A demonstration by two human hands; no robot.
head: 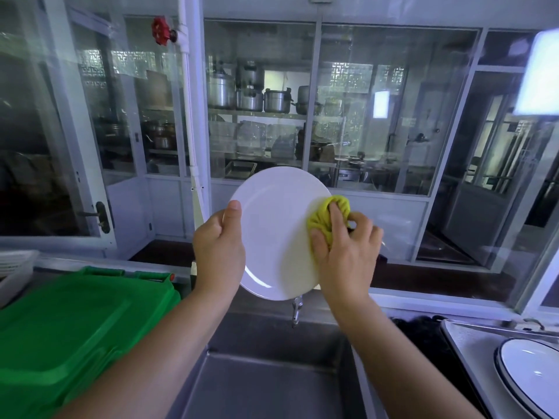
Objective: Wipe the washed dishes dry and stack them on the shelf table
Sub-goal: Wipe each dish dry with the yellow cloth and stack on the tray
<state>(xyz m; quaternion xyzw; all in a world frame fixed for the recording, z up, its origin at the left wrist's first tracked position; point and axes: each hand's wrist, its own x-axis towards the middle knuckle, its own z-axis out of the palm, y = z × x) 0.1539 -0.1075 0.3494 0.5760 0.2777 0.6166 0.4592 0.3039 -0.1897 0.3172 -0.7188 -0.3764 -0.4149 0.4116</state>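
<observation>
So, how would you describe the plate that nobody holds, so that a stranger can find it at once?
Start at the steel sink at the bottom middle; right of it lies a metal tray. On that tray, in the lower right corner, rests the dark-rimmed plate. Unlike the plain white plate held by the left hand, it has a dark line round its edge.

A stainless steel sink [272, 382] lies low in the middle, with a metal tap [297, 309] at its back edge. Left of the sink sits a green plastic bin lid [75, 322], and beyond that a white slatted basket [15, 267]. Above and behind the sink, a white pipe [190, 116] carries a red valve wheel [160, 31]. Steel pots [251, 92] stand shelved behind glass panes.
</observation>
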